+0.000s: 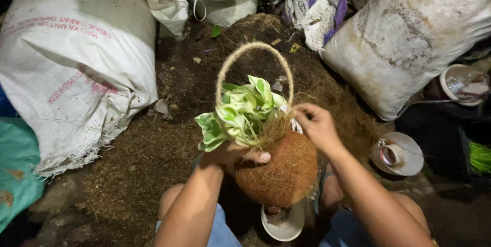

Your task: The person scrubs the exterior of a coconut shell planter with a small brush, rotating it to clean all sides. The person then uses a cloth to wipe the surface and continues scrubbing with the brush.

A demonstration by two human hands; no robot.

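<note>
Head view: left hand clasping fibrous brown coconut-husk pot; right hand pinching its rim

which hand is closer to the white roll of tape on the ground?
Right. The right hand pinches fibres at the top of the brown coconut-husk pot, on the side of the white tape roll; the left hand holds the far side.

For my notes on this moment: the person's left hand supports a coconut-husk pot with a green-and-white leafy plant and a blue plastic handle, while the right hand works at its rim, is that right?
Not quite: the handle is tan woven rope, not blue plastic, as the head view shows. Otherwise yes: the left hand supports the coconut-husk pot with the green-and-white plant, and the right hand works at its rim.
</note>
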